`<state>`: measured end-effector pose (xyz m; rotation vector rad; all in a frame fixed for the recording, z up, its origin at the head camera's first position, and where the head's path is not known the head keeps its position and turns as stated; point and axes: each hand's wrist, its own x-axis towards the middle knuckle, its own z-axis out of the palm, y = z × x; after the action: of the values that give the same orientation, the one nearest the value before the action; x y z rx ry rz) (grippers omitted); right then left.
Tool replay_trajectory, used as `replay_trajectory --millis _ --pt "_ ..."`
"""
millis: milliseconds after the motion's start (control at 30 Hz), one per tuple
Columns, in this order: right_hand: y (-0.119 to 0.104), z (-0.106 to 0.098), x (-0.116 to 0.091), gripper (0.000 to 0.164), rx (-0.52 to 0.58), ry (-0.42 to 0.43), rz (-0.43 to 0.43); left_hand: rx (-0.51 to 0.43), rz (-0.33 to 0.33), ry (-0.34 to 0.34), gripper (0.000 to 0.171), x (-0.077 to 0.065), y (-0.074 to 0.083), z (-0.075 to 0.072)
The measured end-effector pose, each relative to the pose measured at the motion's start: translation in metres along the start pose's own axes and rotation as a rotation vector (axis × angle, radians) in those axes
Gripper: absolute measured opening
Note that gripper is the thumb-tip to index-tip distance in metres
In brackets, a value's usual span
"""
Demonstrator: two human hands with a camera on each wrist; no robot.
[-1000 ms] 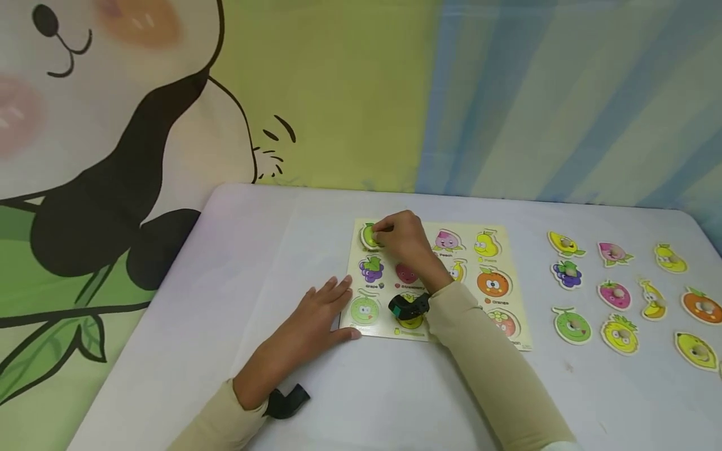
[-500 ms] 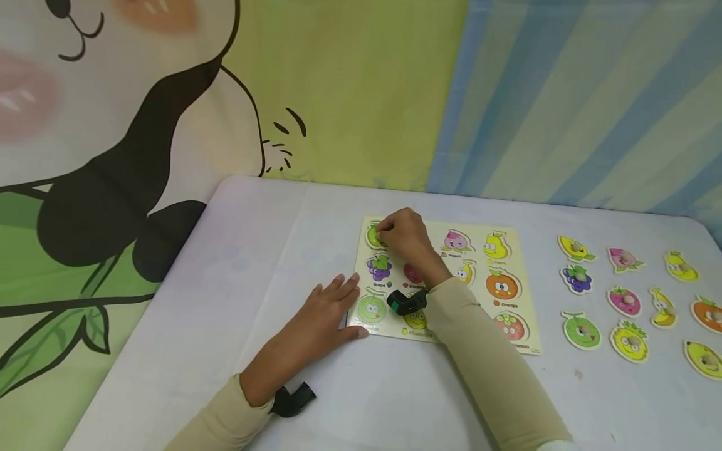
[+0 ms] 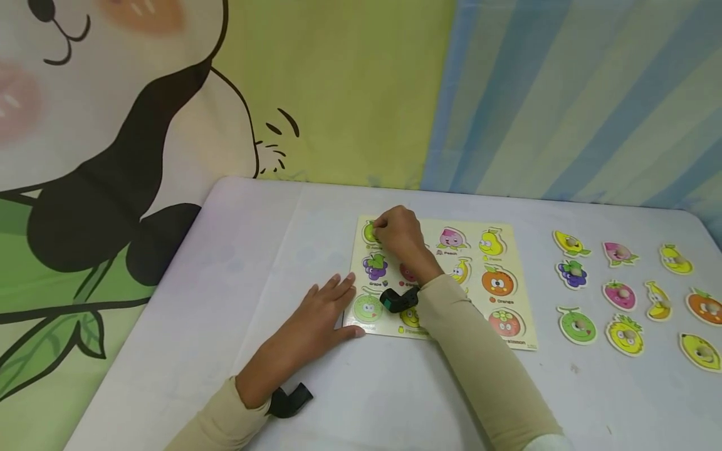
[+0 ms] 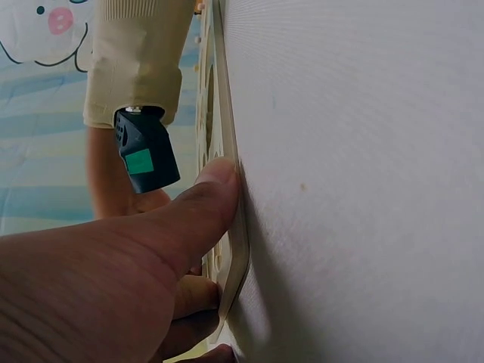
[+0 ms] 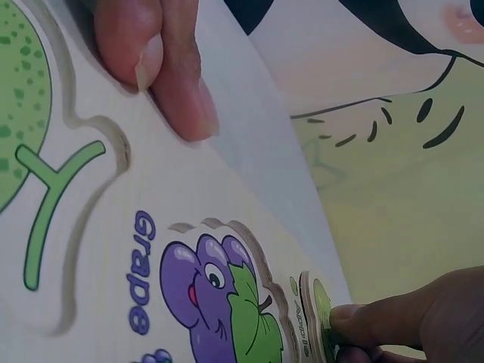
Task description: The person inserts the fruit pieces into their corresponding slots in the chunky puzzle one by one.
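Note:
In the head view a cream fruit puzzle board (image 3: 526, 313) lies on the white table. At its far left corner my right hand (image 3: 400, 237) pinches a green apple puzzle piece (image 3: 369, 232) by its top side. The right wrist view shows that apple piece at its printed apple place, thumb and finger on it and the grape recess (image 5: 215, 295) beside it. My left hand (image 3: 314, 318) rests flat at the board's left edge with fingers spread. In the left wrist view its thumb (image 4: 215, 189) presses along the board's edge.
Several loose knobbed fruit pieces lie right of the board, among them a grape piece (image 3: 572, 274), a melon piece (image 3: 578, 326), a pineapple piece (image 3: 625, 335) and a lemon piece (image 3: 700, 352). A printed cloth with a panda (image 3: 186, 125) hangs behind the table (image 3: 254, 250).
The apple piece, which stood slightly raised and off its place, now sits lower at its printed spot, with my right hand still on it. My left hand has stayed on the edge.

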<state>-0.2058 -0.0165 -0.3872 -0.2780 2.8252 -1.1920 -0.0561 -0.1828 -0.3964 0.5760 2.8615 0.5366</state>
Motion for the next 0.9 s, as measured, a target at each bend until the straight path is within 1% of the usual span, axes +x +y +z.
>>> replay_trajectory --millis 167,300,367,467,567,633,767,833,900 --pt "0.003 0.000 -0.001 0.012 0.033 0.005 0.018 -0.003 0.007 0.000 0.077 0.001 0.001 0.001" --pt "0.005 0.001 -0.001 0.012 0.031 0.016 0.029 -0.001 0.010 0.002 0.077 0.002 0.002 0.001" --pt "0.006 0.002 -0.002 0.013 0.019 0.030 0.014 0.001 0.013 0.004 0.077 0.003 0.002 0.001" --pt "0.005 0.004 -0.004 0.015 -0.005 0.058 -0.034 0.005 0.017 0.006 0.077 0.003 0.002 0.000" --pt "0.005 0.007 -0.006 0.016 -0.004 0.090 -0.062 0.004 0.018 0.010 0.077 0.002 0.002 -0.001" --pt "0.006 0.009 -0.008 0.015 0.028 0.108 -0.053 -0.001 0.019 0.015 0.077 0.002 0.001 -0.001" --pt "0.010 0.012 -0.010 0.015 0.135 0.141 -0.013 -0.013 0.020 0.019 0.078 0.002 -0.001 0.000" --pt "0.012 0.014 -0.011 0.015 0.180 0.148 0.004 -0.016 0.017 0.015 0.078 0.002 -0.002 0.000" --pt "0.013 0.015 -0.011 0.014 0.201 0.148 0.017 -0.018 0.011 0.007 0.078 0.001 -0.003 0.001"
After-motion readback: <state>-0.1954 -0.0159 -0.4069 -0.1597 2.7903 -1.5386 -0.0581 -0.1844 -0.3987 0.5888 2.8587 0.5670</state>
